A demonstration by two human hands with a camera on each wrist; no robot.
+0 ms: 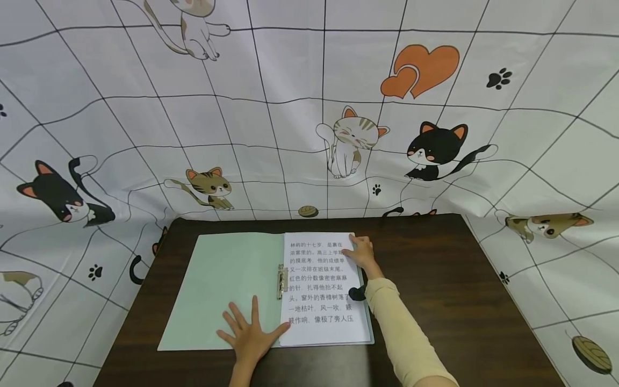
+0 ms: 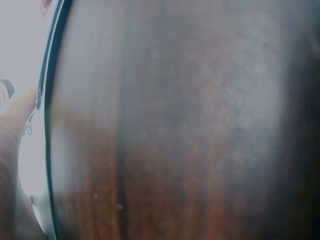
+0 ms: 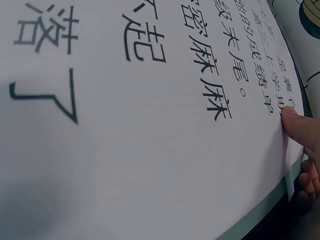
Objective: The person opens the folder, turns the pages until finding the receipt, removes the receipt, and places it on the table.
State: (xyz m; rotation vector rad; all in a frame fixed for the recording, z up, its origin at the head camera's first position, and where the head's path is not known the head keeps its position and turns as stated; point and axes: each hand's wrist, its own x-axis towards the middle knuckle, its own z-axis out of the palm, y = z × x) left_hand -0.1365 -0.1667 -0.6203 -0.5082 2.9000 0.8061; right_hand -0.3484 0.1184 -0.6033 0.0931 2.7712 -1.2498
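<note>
A pale green folder (image 1: 227, 285) lies spread open on the table. Printed white paper (image 1: 321, 334) fills its right side, beside a metal clip (image 1: 281, 282) at the spine. My left hand (image 1: 249, 339) rests with fingers spread on the lower folder, its thumb reaching the paper's lower left corner. At the paper's upper right edge, my right hand (image 1: 364, 255) pinches the sheet. The right wrist view shows that thumb (image 3: 300, 127) on top of the print and the other fingers curled at the edge, partly hidden.
The dark wooden table (image 1: 435, 290) extends on both sides of the folder. A white cloth (image 1: 290, 64) with cat drawings and grid lines hangs behind it and along the sides. A small black wrist camera (image 1: 357, 293) sits at the right sleeve, over the paper's edge.
</note>
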